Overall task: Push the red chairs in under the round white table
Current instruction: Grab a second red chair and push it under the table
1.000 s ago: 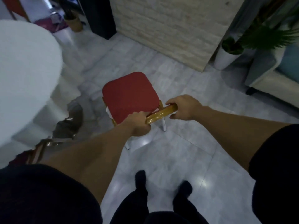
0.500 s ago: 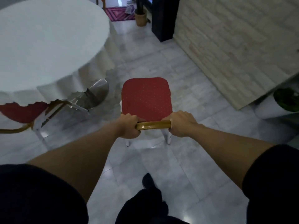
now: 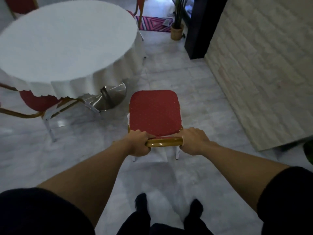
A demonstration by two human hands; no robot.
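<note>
A red chair with a dotted seat and gold frame stands on the floor in front of me, to the right of the round white table. My left hand grips the left end of its gold top rail and my right hand grips the right end. A second red chair sits partly under the tablecloth at the table's near left edge. Two more red chairs, one and another, show behind the table.
The table's steel base lies between the two near chairs. A pale brick wall runs along the right with a black column. A potted plant and a pink rug lie beyond. My feet are on the tiled floor.
The view has swung left so the whole table is in sight. The chair has turned to face away from me squarely, with both hands still on its top rail.
</note>
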